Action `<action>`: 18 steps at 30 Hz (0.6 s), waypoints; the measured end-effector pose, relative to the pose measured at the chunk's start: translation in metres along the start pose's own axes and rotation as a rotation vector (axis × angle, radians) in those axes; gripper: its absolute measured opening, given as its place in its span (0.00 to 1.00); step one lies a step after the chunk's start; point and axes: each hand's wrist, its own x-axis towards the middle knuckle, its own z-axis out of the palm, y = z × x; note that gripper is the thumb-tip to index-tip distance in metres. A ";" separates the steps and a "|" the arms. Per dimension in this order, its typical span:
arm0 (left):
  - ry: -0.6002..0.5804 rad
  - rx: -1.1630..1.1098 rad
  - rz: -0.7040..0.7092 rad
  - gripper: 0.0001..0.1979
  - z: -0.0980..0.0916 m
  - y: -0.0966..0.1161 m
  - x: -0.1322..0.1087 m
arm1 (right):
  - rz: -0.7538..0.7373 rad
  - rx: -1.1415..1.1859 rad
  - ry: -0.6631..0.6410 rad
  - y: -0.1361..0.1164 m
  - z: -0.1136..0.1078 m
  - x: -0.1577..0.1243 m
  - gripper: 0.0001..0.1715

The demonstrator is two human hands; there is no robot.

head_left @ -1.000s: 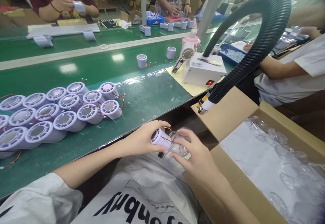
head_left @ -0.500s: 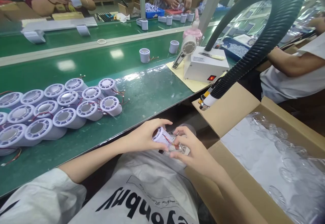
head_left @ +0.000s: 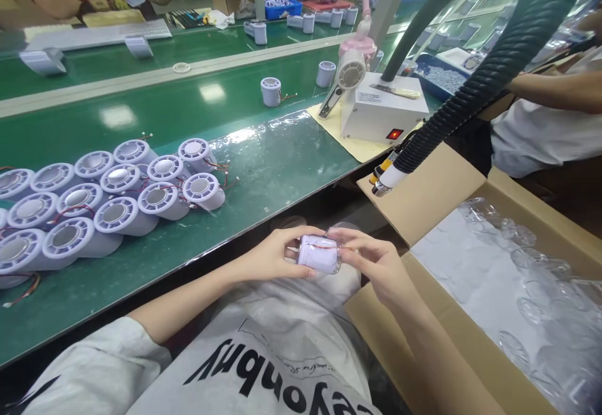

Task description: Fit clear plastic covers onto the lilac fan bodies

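Counter [head_left: 266, 164] is running behind; open box [head_left: 423, 195] is sitting R. L hand [head_left: 273, 254] & R hand [head_left: 376, 255] are holding 1 lilac cup [head_left: 317, 258] between them near counter's edge, fingers part-curled, gripping its 2 ends; red wire [head_left: 324, 247] is lying along it.

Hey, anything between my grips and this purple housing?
Apparently a clear plastic cover surrounds the purple housing, at least partly separating it from your left grip and right grip. A red wire also runs along the housing.

On table [head_left: 268, 164], left: housings [head_left: 120, 178]; right: machine [head_left: 369, 120] on mat [head_left: 324, 128]. Between left hand [head_left: 275, 256] and right hand [head_left: 371, 255]: housing [head_left: 318, 256]. In carton [head_left: 536, 214], right: covers [head_left: 529, 257].
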 end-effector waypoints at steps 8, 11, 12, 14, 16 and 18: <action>-0.029 -0.147 -0.087 0.41 -0.001 0.004 -0.006 | -0.275 -0.346 -0.085 0.004 -0.002 -0.015 0.21; -0.026 -0.034 0.015 0.42 -0.002 0.009 -0.007 | -0.184 -0.258 -0.092 0.001 -0.002 -0.017 0.25; -0.030 -0.016 0.035 0.41 -0.003 0.010 -0.007 | -0.155 -0.234 -0.100 -0.001 -0.002 -0.017 0.26; -0.039 0.015 0.063 0.40 -0.003 0.012 -0.008 | -0.107 -0.192 -0.117 -0.004 -0.002 -0.018 0.26; -0.049 0.042 0.093 0.39 -0.003 0.012 -0.009 | -0.069 -0.150 -0.135 -0.006 -0.003 -0.018 0.26; -0.053 0.067 0.122 0.39 -0.003 0.012 -0.010 | -0.026 -0.109 -0.151 -0.006 -0.003 -0.019 0.26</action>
